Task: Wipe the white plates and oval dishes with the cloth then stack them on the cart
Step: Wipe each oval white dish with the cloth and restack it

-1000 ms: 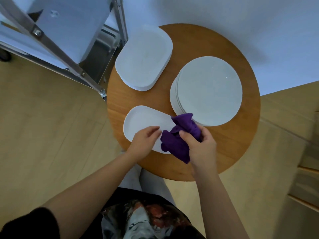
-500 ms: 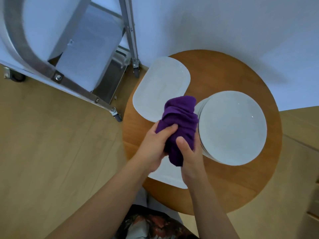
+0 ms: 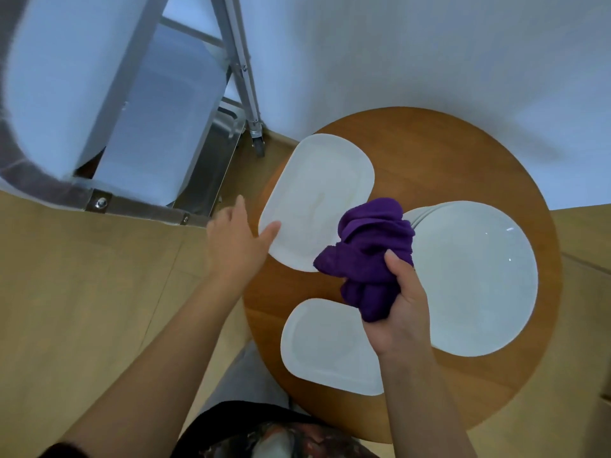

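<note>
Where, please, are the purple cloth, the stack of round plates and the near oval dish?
purple cloth (image 3: 370, 246), head view: bunched middle, above the gripping right hand.
stack of round plates (image 3: 476, 279), head view: top plate's centre.
near oval dish (image 3: 325, 345), head view: its flat centre.

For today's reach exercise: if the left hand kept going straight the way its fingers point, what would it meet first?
Probably the far oval dish: the left hand points at its near edge, though height is unclear.

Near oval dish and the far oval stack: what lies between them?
In the head view, bare wooden table, overhung by the purple cloth gripped in the right hand, separates near oval dish from far stack.
</note>
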